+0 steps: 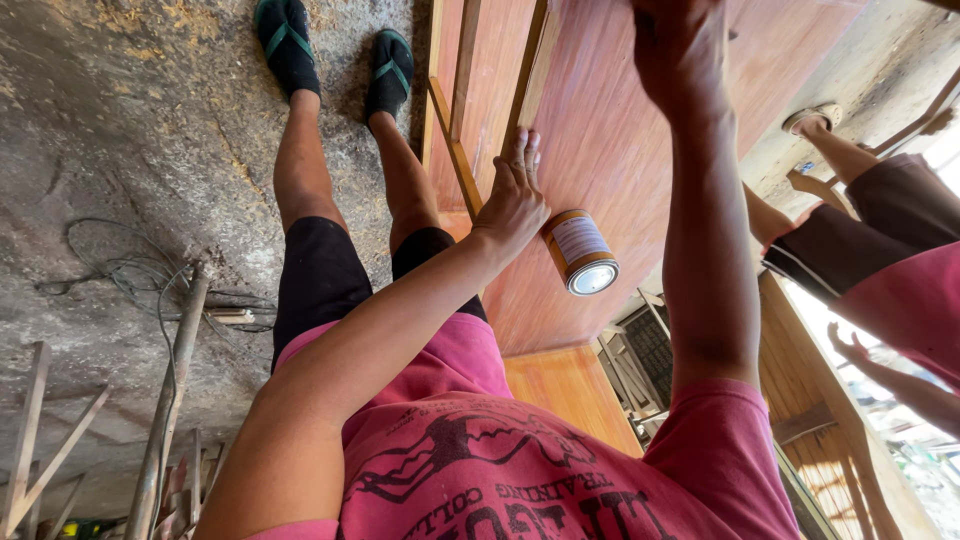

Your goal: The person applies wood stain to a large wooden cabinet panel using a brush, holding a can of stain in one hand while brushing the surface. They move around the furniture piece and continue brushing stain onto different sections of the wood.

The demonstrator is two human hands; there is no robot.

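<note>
Bent over a reddish wooden panel (610, 150), seemingly steadying it. Left hand (512, 195) pressed flat by its rail (462, 165), fingers straight, close together, holding nothing. Right hand (680, 50) further along the panel, fingers cut off at the frame edge: grip impossible to tell. Just beside the left hand, a round tin (580, 252): orange band, white label, silver lid.

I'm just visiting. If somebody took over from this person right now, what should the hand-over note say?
Left hand: open, pressed flat on a wooden rail of the panel.
Right hand: stretched out over the reddish wooden panel; its fingers are cut off by the frame edge, so its grip is unclear.
A small can stands on the panel beside the left hand, lid on.
Done: the visible panel surface already looks evenly reddish-brown.
Left: cannot be judged from this view.
Another person stands close on the right; cables lie on the concrete floor.
</note>
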